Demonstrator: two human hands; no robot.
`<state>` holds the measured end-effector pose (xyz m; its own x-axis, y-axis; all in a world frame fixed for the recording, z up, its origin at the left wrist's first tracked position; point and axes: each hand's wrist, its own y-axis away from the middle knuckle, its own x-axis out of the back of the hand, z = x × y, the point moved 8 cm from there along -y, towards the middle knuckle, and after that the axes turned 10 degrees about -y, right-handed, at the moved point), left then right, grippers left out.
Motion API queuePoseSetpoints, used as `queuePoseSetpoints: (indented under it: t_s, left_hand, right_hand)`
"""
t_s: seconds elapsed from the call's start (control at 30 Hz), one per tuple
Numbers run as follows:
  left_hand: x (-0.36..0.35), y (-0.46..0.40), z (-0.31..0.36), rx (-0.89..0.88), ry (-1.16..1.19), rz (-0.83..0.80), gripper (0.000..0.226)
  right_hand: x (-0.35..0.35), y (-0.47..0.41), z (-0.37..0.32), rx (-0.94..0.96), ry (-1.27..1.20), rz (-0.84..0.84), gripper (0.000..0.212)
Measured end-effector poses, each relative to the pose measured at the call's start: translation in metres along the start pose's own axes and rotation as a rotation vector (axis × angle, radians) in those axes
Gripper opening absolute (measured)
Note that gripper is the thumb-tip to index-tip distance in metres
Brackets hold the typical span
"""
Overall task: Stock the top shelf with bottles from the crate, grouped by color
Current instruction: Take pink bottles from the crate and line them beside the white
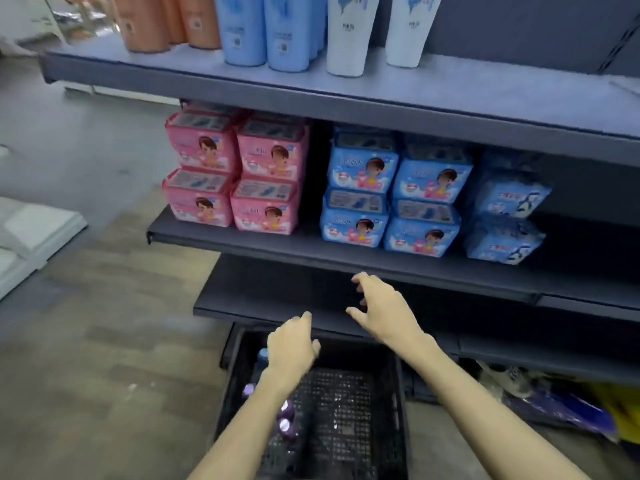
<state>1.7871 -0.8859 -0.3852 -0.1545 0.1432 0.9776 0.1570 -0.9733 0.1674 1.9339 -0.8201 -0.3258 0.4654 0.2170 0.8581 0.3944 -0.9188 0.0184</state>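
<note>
Bottles point(286, 415) lie in the crate point(346, 427) below the shelves point(311, 95).

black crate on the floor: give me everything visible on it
The black crate looks like plastic, with a perforated grid floor and solid walls. It sits on the floor at the foot of the shelving, its far end under the lowest shelf. Most of its floor is bare; a few purple-capped bottles lie along its left side. The left hand reaches over that side; whether it touches anything is unclear.
</note>
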Motion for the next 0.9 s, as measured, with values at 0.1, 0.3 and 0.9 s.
queuePoseSetpoints:
  t_s: [0.1,0.3,0.9]
  left_hand:
    - [-0.055,0.02,-0.022,0.064,0.003,-0.114,0.041]
    - [-0.158,0.056,-0.056,0.228,0.099,-0.292,0.032]
    - [-0.359,0.037,-0.113,0.415,0.172,-0.472,0.046]
  right_hand:
    - [-0.063,0.008,0.015,-0.034,-0.002,-0.132,0.052]
    - [-0.181,0.019,0.047,-0.086,-0.009,-0.361,0.053]
    - [-0.465,0.019,0.129,-0.106,0.069,-0.728,0.052]
